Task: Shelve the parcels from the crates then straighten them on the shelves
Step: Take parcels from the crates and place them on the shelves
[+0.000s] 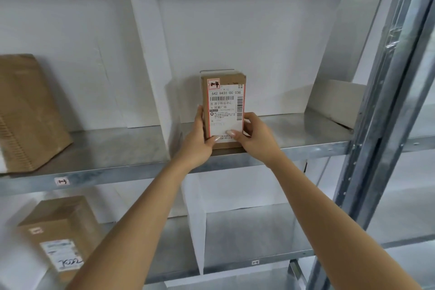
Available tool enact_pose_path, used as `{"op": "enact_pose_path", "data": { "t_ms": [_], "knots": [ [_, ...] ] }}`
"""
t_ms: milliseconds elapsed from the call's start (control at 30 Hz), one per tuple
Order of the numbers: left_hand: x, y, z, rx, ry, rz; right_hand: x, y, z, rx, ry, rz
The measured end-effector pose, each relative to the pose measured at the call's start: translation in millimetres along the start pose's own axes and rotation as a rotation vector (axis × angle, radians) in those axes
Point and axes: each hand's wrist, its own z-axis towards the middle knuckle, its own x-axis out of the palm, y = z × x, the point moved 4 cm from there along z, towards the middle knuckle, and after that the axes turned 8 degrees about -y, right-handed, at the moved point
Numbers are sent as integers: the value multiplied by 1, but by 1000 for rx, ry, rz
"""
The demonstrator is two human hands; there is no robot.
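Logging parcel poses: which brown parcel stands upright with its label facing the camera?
The small parcel held by both hands on the upper shelf; the other two lean tilted.

Parcel (223, 110): matt brown cardboard, white paper label (225, 113) with red edging, slightly glossy. Shelf (306, 134): bare galvanised metal, dull sheen, mottled. Upright post (386, 106): same metal, part wrapped in clear glossy plastic film. Dividers (150, 54): matt white board, smooth. Left parcel (28, 113): matt corrugated cardboard, ribbed edge.

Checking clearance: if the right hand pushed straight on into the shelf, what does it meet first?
Probably the white back panel. The right hand grips the upright parcel; nothing visible stands behind it, though depth is unclear.
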Motion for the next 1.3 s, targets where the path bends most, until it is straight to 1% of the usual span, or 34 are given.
{"op": "enact_pose_path", "data": {
  "t_ms": [167, 267, 333, 400, 467, 533, 667, 800, 933, 1167, 1300],
  "knots": [
    [-1, -10, -10, -10, -18, -10, -5, -1, -5, 27, 43, 62],
    [-8, -10, -22, -11, -67, -56, -16, 4, -18, 80, -42, 211],
    [-17, -13, -32, -9, -102, -113, -25, 14, -27, 21, -141, 272],
    [-27, -20, -44, 3, -75, -175, -30, 31, -35, -81, -219, 318],
    [-42, -25, -55, 27, -74, -182, -30, 51, -39, -179, -253, 345],
    [-64, -29, -65, 42, -145, -167, -21, 72, -42, -239, -238, 380],
    [-120, -31, -90, 66, -281, -138, 15, 112, -48, -284, -117, 481],
    [-183, -21, -127, 78, -385, -39, 72, 150, -61, -321, 18, 552],
    [-256, 7, -173, 26, -508, 46, 142, 190, -87, -343, 151, 642],
    [-400, 66, -287, -128, -741, 92, 291, 269, -160, -341, 455, 681],
    [-478, 93, -352, -189, -833, 130, 372, 316, -207, -342, 565, 701]
  ]
}}
